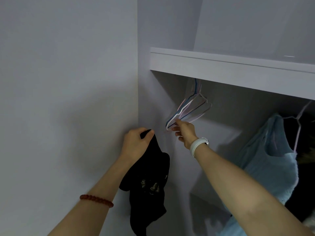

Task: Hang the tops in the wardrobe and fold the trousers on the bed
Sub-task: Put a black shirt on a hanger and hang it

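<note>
Head view: hanging step underway. Left grip (136,142) clutching black top (150,181), dangling below it. Right grip (183,132) pinching wire hangers (189,108) just above. Next, probably: free one hanger, thread into neckline.

wardrobe (170,40) | shelf (230,68) | wire hangers (189,108), blue top (269,159) hang beneath

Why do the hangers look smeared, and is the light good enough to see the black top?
Head view: the empty hangers are motion-blurred where the right hand pinches them; the left hand stays fairly sharp. Head view: the light is dim and bluish, so the black top reads as a dark mass with only a faint print. Head view: the shelf shadows the space beneath.
</note>
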Available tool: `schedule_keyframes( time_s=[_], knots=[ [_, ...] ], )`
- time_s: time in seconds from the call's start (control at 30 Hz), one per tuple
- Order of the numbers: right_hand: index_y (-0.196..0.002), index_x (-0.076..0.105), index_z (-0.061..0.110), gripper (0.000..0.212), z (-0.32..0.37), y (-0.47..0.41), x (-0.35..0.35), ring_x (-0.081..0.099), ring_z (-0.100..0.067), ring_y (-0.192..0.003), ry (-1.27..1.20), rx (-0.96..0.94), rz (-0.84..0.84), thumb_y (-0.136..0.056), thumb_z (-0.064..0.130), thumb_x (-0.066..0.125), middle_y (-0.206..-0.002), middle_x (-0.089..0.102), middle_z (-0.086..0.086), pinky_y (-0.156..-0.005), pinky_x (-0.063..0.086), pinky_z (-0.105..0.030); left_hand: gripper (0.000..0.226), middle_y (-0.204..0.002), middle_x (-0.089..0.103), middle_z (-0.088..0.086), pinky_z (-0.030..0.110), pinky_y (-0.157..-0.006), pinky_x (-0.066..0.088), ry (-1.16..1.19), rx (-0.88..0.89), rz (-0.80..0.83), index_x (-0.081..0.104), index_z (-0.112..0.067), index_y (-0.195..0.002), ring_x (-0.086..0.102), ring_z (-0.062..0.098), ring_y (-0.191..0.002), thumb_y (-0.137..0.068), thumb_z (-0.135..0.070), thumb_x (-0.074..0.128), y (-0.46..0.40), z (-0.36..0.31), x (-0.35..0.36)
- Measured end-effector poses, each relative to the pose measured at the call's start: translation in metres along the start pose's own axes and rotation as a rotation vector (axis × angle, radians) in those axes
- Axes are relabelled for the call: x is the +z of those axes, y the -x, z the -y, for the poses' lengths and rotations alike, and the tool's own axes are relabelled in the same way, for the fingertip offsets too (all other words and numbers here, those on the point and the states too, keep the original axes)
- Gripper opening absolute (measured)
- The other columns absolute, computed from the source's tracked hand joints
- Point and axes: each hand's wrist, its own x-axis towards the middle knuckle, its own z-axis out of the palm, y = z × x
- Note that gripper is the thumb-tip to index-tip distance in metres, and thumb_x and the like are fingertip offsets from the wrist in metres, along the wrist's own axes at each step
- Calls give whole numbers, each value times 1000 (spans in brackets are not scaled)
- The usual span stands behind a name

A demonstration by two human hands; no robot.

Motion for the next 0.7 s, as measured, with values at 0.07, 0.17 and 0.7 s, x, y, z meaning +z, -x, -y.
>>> schedule_keyframes(
  time_s=[0.07, 0.17, 0.7],
  knots=[
    [-90, 54, 12, 23, 1, -1, 2, 46, -15, -57, 52, -19, -3, -93, 35, 50, -81, 63, -4, -54, 31, -25, 19, -86, 68, 1, 25, -76, 51, -10, 0, 1, 71, -3, -93, 63, 14, -81, -92, -16, 57, 1, 1, -1],
    [-99, 54, 9, 29, 4, -5, 6, 46, -16, -59, 113, -22, 8, -92, 37, 54, -97, 62, -7, -56, 35, -26, 20, -88, 70, 6, 25, -76, 49, -25, 1, -12, 71, -1, -93, 64, 16, -83, -91, -16, 58, 3, 2, -2],
    [-106, 44, 16, 19, -12, -48, 43, 37, -15, -53, -167, 40, -125, -90, 8, 49, -71, 43, -4, -42, 32, -23, 22, -95, 72, 9, 27, -79, 48, -125, 29, -60, 72, -3, -95, 65, 21, -89, -91, -19, 58, 6, 5, -17]
  ],
)
